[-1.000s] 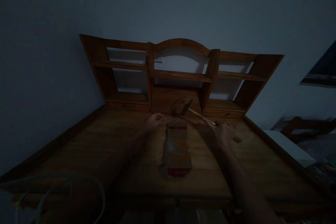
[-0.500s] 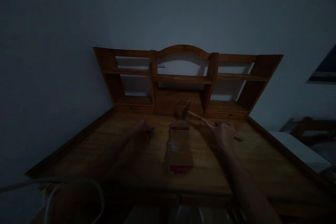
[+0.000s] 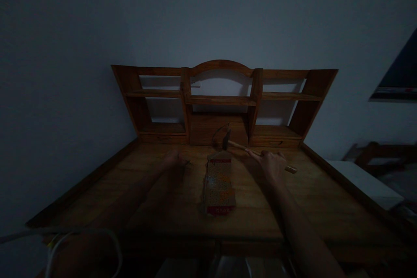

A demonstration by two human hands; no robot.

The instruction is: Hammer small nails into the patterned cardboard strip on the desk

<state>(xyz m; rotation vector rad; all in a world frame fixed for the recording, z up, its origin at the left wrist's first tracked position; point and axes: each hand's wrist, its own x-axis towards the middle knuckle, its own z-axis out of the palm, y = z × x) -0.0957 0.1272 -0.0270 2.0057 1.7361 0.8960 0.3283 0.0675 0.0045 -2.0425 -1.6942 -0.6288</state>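
Note:
My right hand is wrapped round the wooden handle of a hammer. Its dark head points left, above the far end of a flat cardboard piece. That cardboard has a speckled, orange-marked face with red bands at both ends, and it lies on the wooden desk. To the left of it, my left hand is closed in a pinch. Thin dark bits stick out beside its fingertips; the dim light hides what they are.
The wooden desk has raised side edges. A shelf unit stands along its back against the wall. A pale cable loops across the lower left. Off to the right are a white surface and a wooden chair-like frame.
The whole view has shifted slightly, moving the desk and cardboard left in the picture. The hammer stays in my right hand near the cardboard's far end. The dark bits by my left fingers look differently angled.

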